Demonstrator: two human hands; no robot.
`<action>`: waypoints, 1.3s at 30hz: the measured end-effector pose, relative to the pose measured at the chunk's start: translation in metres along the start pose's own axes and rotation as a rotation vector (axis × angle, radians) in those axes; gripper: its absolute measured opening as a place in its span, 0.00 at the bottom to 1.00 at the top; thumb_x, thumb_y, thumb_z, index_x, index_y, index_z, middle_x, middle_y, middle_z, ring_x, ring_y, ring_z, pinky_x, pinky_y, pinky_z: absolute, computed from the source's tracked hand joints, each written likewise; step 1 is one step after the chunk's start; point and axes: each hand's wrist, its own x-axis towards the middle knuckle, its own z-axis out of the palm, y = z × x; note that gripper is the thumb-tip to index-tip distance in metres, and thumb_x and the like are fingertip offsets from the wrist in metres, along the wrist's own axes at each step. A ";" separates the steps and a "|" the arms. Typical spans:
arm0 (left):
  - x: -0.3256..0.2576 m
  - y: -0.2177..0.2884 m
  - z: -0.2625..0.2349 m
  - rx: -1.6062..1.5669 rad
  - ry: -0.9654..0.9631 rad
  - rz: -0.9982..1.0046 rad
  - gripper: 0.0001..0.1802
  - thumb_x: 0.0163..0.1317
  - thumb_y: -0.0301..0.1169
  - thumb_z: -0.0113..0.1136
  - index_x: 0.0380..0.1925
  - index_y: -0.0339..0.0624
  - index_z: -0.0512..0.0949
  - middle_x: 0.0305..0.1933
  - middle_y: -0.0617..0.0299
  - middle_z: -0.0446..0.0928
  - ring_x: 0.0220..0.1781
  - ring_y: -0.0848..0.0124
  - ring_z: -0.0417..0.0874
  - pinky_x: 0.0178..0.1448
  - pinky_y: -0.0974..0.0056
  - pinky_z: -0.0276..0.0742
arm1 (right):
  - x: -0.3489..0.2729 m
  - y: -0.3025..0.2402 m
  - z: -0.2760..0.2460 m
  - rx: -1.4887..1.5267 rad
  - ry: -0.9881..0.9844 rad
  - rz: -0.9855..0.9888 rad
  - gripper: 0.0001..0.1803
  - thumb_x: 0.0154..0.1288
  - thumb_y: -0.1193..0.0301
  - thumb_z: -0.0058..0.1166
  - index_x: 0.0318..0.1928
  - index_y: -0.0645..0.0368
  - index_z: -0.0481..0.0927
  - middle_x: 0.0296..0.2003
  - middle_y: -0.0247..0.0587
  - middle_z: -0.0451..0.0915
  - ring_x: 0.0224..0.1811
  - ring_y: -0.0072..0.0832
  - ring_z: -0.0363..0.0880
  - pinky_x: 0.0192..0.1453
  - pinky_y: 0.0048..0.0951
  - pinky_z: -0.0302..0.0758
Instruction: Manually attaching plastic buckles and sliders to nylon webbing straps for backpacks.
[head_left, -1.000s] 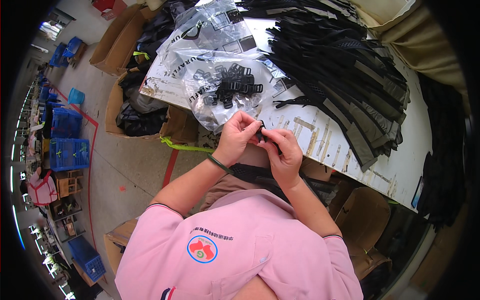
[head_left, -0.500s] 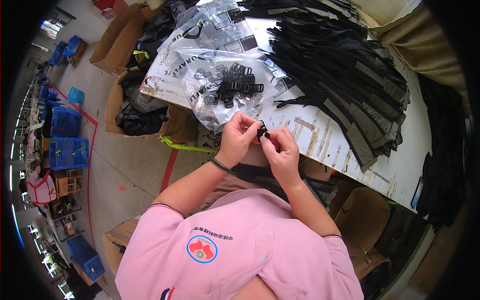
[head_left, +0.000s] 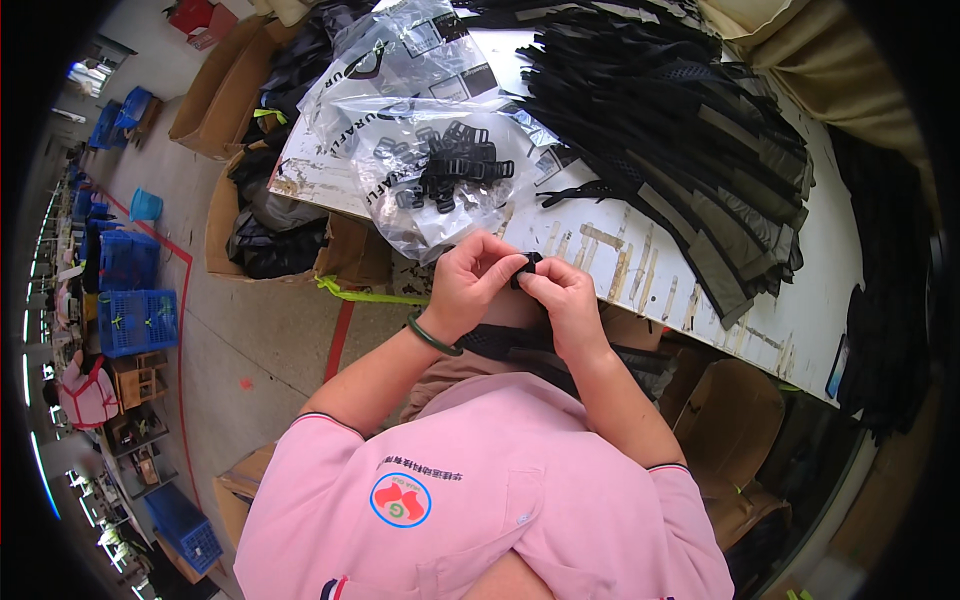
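A small black plastic buckle (head_left: pixel 527 268) sits at the middle of the view, pinched between the fingertips of both hands just in front of the near edge of the white worktable (head_left: pixel 800 300). Its exact shape is mostly hidden by the fingers.

The left hand (head_left: pixel 470 280) comes up from 7 o'clock, wrist bent slightly inward, thumb and forefinger closed on the buckle's left side while the other fingers curl under. A dark green bangle (head_left: pixel 432 336) rings that wrist. The right hand (head_left: pixel 565 300) rises from 5 o'clock with its knuckles toward the camera, fingertips clamped on the buckle's right side, so the two hands touch at the thumbs. Both forearms are bare and angle together into a narrow V from the short sleeves of a pink shirt (head_left: pixel 480 490).

Just below the hands, a black strap (head_left: pixel 500 342) lies across the person's lap; whether it joins the buckle cannot be told.

At 11 o'clock from the hands, on the table, lies a clear plastic bag (head_left: pixel 440 190) holding a heap of black buckles (head_left: pixel 455 170), its lower corner near the left hand. At 1 to 2 o'clock a broad stack of black and olive webbing straps (head_left: pixel 690 150) fans across the tabletop. At 9 to 10 o'clock, on the floor beside the table, stand open cardboard boxes (head_left: pixel 225 215) with dark fabric in them, and farther out at 9 o'clock are blue plastic crates (head_left: pixel 135 320).
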 end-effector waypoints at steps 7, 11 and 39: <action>-0.008 -0.002 -0.006 -0.065 -0.131 0.075 0.09 0.60 0.16 0.58 0.40 0.34 0.76 0.44 0.57 0.78 0.46 0.75 0.79 0.50 0.72 0.76 | -0.004 -0.006 -0.002 0.101 -0.065 0.084 0.05 0.55 0.73 0.58 0.24 0.60 0.80 0.22 0.25 0.74 0.25 0.12 0.65 0.29 0.17 0.60; -0.014 -0.001 -0.006 -0.040 -0.098 0.050 0.08 0.59 0.15 0.57 0.39 0.34 0.77 0.44 0.57 0.78 0.46 0.75 0.79 0.51 0.71 0.76 | -0.004 -0.008 -0.002 0.053 -0.135 0.137 0.06 0.54 0.73 0.58 0.22 0.60 0.80 0.22 0.26 0.74 0.25 0.13 0.65 0.30 0.18 0.60; -0.005 0.021 -0.015 0.208 -0.252 0.336 0.12 0.57 0.15 0.59 0.40 0.38 0.78 0.43 0.57 0.74 0.43 0.70 0.78 0.48 0.69 0.76 | -0.003 -0.041 -0.011 -0.097 -0.290 -0.177 0.10 0.65 0.69 0.57 0.39 0.64 0.76 0.31 0.31 0.78 0.31 0.13 0.72 0.34 0.17 0.71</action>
